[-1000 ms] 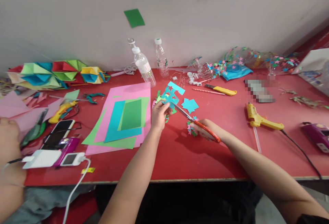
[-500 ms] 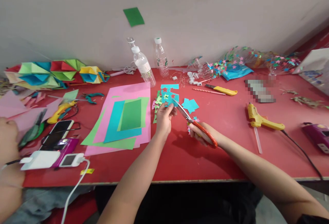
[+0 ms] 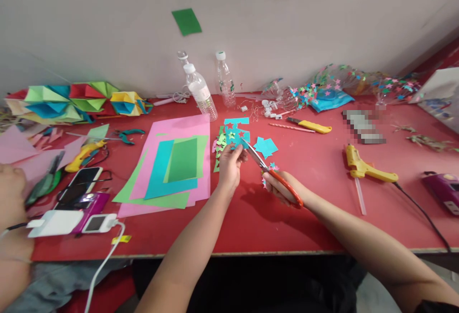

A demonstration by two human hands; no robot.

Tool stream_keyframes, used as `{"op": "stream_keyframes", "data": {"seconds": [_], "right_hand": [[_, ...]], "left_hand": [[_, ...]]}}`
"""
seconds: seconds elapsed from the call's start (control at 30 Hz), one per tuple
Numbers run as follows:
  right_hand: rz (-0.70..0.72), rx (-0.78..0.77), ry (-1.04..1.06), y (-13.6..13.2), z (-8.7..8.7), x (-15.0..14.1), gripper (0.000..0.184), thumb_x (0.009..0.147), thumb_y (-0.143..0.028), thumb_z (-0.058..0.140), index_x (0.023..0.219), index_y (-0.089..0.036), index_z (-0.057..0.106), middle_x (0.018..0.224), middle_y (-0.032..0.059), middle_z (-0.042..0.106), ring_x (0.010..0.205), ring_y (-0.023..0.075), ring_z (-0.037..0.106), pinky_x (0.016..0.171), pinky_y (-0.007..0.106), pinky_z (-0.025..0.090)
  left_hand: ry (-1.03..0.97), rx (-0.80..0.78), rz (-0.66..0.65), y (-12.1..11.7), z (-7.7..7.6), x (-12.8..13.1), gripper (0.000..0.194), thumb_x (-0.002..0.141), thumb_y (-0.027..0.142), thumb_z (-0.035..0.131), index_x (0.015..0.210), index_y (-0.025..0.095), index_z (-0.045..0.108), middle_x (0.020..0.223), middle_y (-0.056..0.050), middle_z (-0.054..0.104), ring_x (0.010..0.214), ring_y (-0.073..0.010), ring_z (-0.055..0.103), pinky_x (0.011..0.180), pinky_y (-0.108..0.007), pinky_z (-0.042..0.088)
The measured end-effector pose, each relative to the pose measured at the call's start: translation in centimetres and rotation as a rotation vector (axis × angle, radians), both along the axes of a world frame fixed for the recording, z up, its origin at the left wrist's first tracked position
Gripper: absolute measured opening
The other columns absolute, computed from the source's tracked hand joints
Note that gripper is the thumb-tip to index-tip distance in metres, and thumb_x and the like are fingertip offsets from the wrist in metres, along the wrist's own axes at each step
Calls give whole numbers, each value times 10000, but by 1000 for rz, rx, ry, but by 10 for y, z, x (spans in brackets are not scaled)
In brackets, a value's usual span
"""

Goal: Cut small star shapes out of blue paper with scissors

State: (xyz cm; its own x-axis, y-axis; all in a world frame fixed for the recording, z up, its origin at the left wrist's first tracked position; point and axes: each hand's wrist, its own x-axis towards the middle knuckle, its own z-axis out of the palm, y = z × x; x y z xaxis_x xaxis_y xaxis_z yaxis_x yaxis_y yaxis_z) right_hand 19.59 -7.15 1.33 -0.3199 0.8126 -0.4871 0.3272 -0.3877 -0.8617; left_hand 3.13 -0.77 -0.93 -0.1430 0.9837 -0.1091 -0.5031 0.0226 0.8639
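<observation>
My right hand (image 3: 281, 186) is wrapped around the red handles of a pair of scissors (image 3: 258, 158). Their blades point up and left, with the tips beside the fingers of my left hand (image 3: 230, 163). Those fingers pinch the lower edge of blue paper (image 3: 237, 136) that has star-shaped holes; the exact grip is partly hidden. Just right of the blades lies a blue star-shaped paper piece (image 3: 266, 147). Green paper scraps (image 3: 219, 149) sit left of my left hand. Small colored stars (image 3: 273, 166) show beside my right hand.
Stacked colored sheets (image 3: 125, 210) lie to the left. Behind stand plastic bottles (image 3: 202, 95). A yellow utility knife (image 3: 314, 126) and a glue gun (image 3: 371, 170) with a cord lie to the right. Another person's arm (image 3: 12, 207) rests at the far left, near a phone (image 3: 81, 186).
Almost nothing differs. Both hands, the scissors and the blue paper stay in nearly the same places; the view has shifted very slightly.
</observation>
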Motion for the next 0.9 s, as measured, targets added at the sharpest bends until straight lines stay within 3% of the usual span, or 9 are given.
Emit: {"op": "stream_keyframes", "data": {"seconds": [0.3, 0.77, 0.9], "right_hand": [[-6, 19, -45, 4, -9, 3, 560, 818, -719, 528, 634, -191, 490, 369, -71, 390, 266, 70, 364, 296, 196, 298], [40, 63, -141, 6, -3, 10, 531, 815, -689, 556, 638, -195, 475, 424, -75, 378, 314, 69, 373, 327, 197, 308], [30, 55, -123, 6, -5, 7, 533, 811, -697, 548, 636, -201, 462, 399, -78, 376, 291, 71, 364, 313, 199, 291]], "left_hand": [[-5, 11, 3, 1, 3, -2, 339, 601, 323, 799, 758, 188, 530, 588, 50, 618, 525, -71, 572, 528, -199, 433], [86, 13, -16, 10, -3, -17, 237, 682, 308, 711, 671, 181, 511, 493, 57, 552, 396, -49, 472, 405, -186, 313], [41, -14, -85, 9, -1, -16, 265, 677, 342, 730, 684, 175, 525, 553, 33, 601, 453, -66, 546, 443, -187, 390]]}}
